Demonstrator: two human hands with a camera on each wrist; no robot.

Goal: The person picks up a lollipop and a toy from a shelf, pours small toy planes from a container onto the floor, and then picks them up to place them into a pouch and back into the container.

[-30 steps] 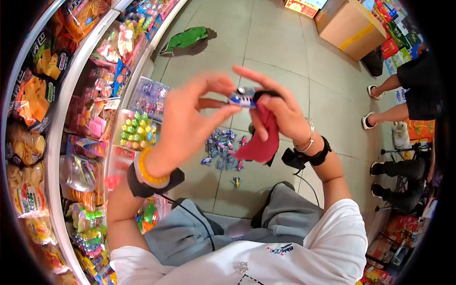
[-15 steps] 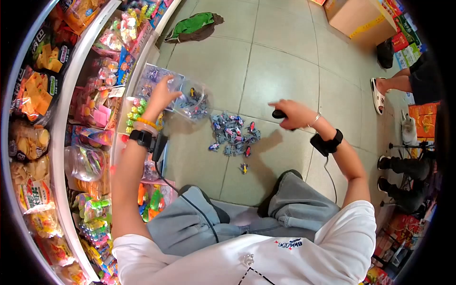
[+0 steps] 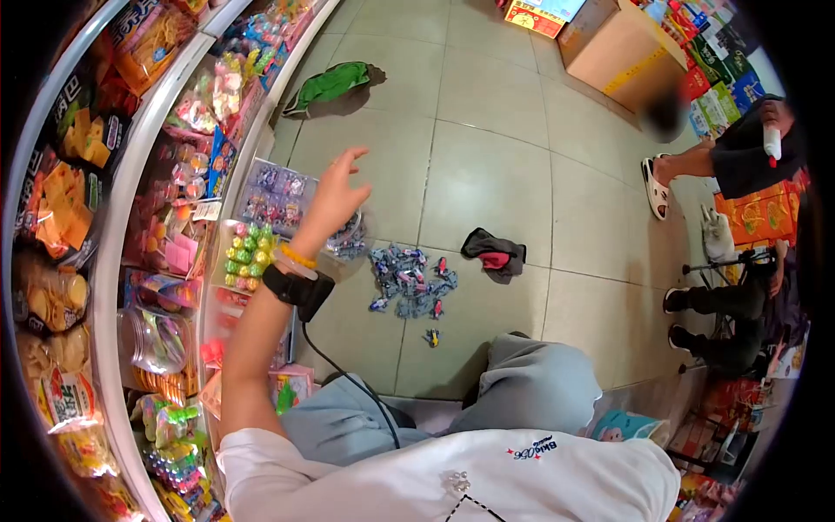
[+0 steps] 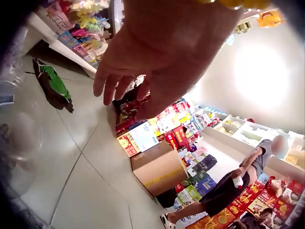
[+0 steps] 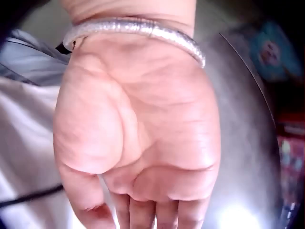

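In the head view the left hand (image 3: 335, 198) is raised above a clear round tub (image 3: 350, 239) of small toys, its fingers spread and loosely bent around nothing. The left wrist view shows that same hand (image 4: 157, 57) empty, fingers apart. A pile of small grey, blue and red toys (image 3: 409, 280) lies on the floor tiles, with a yellow one (image 3: 432, 337) just below it. A dark and red cloth (image 3: 496, 255) rests to the right of the pile. The right hand (image 5: 138, 124) appears only in the right wrist view, palm showing, fingers extended, holding nothing.
Shelves of packaged snacks and sweets (image 3: 165, 322) run along the left side. A green and brown item (image 3: 335, 84) lies on the floor farther ahead. A cardboard box (image 3: 622, 56) stands at the upper right, and people's legs (image 3: 696, 161) are at the right.
The small toy seen between the hands is gone from them. The red and dark cloth now lies on the floor. The right hand has withdrawn from the head view; the left hand has risen off the tub.
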